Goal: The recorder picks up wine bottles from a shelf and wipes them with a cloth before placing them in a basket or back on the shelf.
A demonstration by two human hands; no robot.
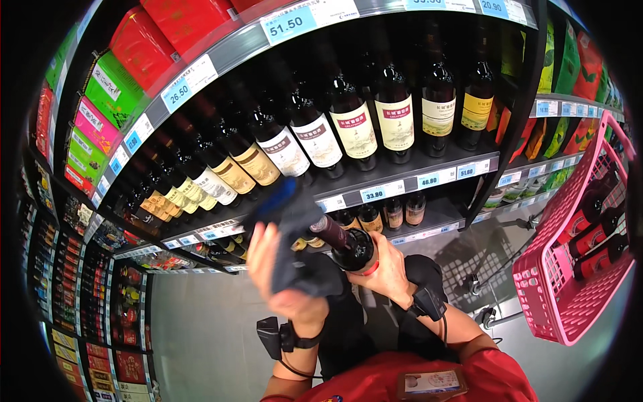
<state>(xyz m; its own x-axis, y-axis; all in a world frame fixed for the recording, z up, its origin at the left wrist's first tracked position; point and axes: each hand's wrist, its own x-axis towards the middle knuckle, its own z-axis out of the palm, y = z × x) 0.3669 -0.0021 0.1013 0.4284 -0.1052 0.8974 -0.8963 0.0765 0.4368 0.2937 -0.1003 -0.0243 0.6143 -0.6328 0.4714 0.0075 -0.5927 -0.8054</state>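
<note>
My right hand (384, 274) grips a dark wine bottle (354, 251) around its body, below the shoulder. The bottle is tilted, with its dark red capped neck pointing up and to the left. In my left hand (281, 281) is a dark grey cloth (301, 251) with a blue patch, blurred by motion. It hangs just left of the bottle's neck; whether cloth and glass touch I cannot tell. Ahead of both hands, a row of wine bottles (354, 130) with white, cream and yellow labels stands upright on a dark shelf (402, 173).
To the right, a pink shopping basket (542, 301) on a wheeled frame holds several red-labelled bottles (600, 259). More bottles (394, 213) stand on the lower shelf. Red gift boxes (145, 45) fill the upper shelf at left. Grey tile floor (201, 321) lies below.
</note>
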